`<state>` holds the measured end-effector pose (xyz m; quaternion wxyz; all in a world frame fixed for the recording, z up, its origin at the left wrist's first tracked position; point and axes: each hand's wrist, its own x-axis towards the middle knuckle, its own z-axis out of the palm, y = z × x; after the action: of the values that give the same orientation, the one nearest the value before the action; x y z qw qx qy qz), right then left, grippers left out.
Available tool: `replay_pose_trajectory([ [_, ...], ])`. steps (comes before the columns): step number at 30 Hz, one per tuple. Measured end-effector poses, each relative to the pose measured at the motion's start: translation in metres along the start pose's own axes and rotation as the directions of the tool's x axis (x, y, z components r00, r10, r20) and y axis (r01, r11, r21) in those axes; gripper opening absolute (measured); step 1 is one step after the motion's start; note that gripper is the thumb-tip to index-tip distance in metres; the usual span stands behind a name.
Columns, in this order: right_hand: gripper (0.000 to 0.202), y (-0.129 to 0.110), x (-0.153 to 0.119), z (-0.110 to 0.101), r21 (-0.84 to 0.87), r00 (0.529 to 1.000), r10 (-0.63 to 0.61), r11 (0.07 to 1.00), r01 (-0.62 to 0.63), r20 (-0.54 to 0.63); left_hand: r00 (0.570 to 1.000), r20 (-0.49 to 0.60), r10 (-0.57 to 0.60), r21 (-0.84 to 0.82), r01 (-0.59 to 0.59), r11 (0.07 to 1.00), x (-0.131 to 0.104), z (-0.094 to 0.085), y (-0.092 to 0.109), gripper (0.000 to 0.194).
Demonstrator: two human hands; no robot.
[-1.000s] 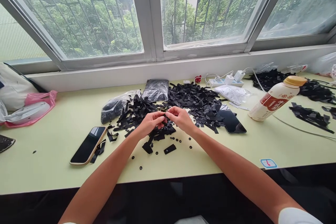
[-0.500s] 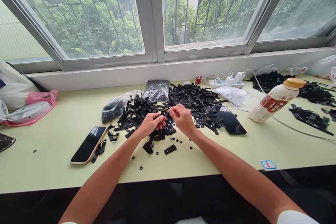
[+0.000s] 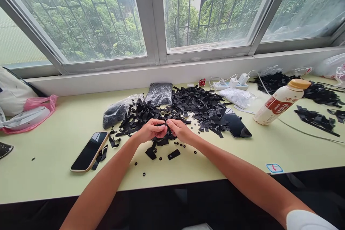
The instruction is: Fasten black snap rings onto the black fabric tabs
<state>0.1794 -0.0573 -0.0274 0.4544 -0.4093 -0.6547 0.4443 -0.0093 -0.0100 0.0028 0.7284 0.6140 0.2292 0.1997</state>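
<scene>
My left hand [image 3: 153, 130] and my right hand [image 3: 180, 130] meet at the fingertips over the middle of the table. The left fingers pinch a small black strip, mostly hidden by the fingers. My right thumb and forefinger close against the same spot; whether they grip the strip or a smaller part is too small to tell. Behind and around the hands spreads a heap of black fabric strips [image 3: 199, 102]. Small round black buttons [image 3: 181, 145] lie scattered among them and nearer to me. One loose black strip [image 3: 174, 154] lies flat in front of the hands.
A phone [image 3: 88, 152] lies to the left, another phone [image 3: 238, 125] to the right. Plastic bags of black pieces [image 3: 159, 93] stand behind the heap. A bottle [image 3: 281, 102], a power strip [image 3: 231, 85] and a cable are at the right. The window sill borders the back.
My right hand has moved left and slightly down, so its fingertips now meet those of my left hand. The left hand has shifted slightly left. The view has turned a little.
</scene>
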Motion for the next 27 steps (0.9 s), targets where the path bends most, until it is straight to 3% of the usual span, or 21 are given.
replay_pose_trajectory([
  [4, 0.048, 0.007, 0.003, 0.006, 0.063, 0.996, 0.058, 0.997, -0.054, -0.067, 0.999, -0.035, -0.028, -0.091, 0.025, 0.996, 0.003, 0.000, -0.003, 0.026],
  [7, 0.052, 0.008, 0.006, 0.002, -0.035, 0.975, 0.081, 0.995, -0.090, -0.205, 0.998, -0.065, 0.000, -0.128, -0.008, 0.992, 0.008, 0.006, -0.003, 0.023],
  [11, 0.056, 0.006, 0.007, -0.008, -0.172, 0.958, 0.079, 0.976, -0.130, -0.274, 0.993, -0.115, 0.006, -0.131, -0.022, 0.991, 0.012, 0.010, -0.004, 0.032],
  [13, 0.052, 0.004, 0.007, -0.010, -0.112, 0.958, 0.086, 0.986, -0.120, -0.272, 0.988, -0.153, 0.005, -0.065, -0.015, 0.998, 0.013, 0.010, -0.005, 0.041],
  [16, 0.044, 0.002, 0.006, -0.008, 0.001, 0.982, 0.108, 0.994, -0.109, -0.157, 0.974, -0.220, 0.049, 0.059, -0.037, 0.998, 0.014, 0.008, -0.008, 0.045],
  [20, 0.031, 0.002, 0.007, -0.007, -0.057, 0.992, 0.034, 0.998, -0.041, -0.124, 0.944, -0.288, 0.159, 0.372, -0.043, 0.927, 0.013, 0.006, -0.010, 0.040],
  [22, 0.028, 0.001, 0.009, -0.015, -0.142, 0.984, 0.003, 0.989, -0.029, -0.177, 0.892, -0.348, 0.289, 0.586, -0.034, 0.810, 0.013, 0.005, -0.011, 0.037],
  [24, 0.024, -0.001, 0.011, -0.031, -0.294, 0.960, -0.035, 0.955, -0.050, -0.279, 0.797, -0.426, 0.428, 0.728, 0.021, 0.685, 0.012, 0.001, -0.012, 0.034],
  [27, 0.022, 0.000, 0.012, -0.067, -0.571, 0.875, -0.112, 0.795, -0.206, -0.470, 0.648, -0.500, 0.574, 0.831, 0.173, 0.529, 0.012, -0.007, -0.014, 0.031],
])
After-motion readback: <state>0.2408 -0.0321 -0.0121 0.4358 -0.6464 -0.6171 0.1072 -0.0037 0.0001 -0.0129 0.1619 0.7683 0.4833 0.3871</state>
